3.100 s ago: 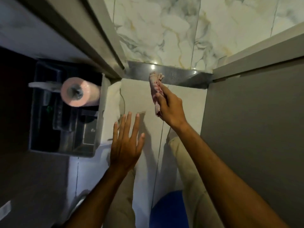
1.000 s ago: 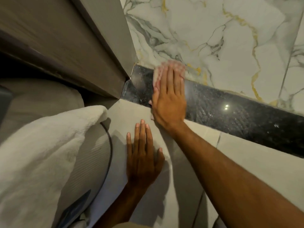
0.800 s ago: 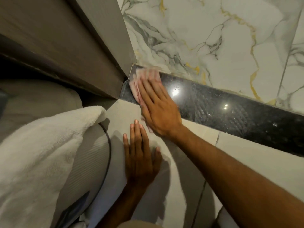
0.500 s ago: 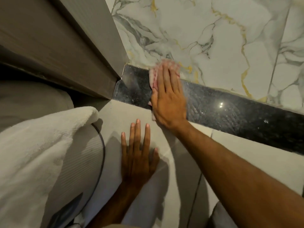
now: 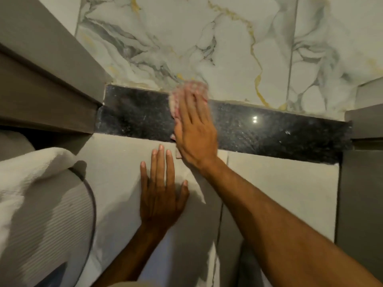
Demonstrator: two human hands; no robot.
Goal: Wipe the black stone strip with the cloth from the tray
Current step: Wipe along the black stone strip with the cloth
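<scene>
Cloth (image 5: 187,94), pink and white, is pressed flat on the black stone strip (image 5: 259,133) by the right hand (image 5: 194,133), whose fingers are laid out straight on top. The left hand (image 5: 161,195) is spread open on the pale floor tile (image 5: 118,162) just below, with nothing held. A white towel (image 5: 31,175) is seen at the left.

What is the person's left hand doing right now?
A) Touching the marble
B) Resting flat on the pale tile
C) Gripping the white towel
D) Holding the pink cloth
B: the left hand lies flat, fingers spread, on the pale tile, while the right hand presses the cloth on the black stone strip.
</scene>
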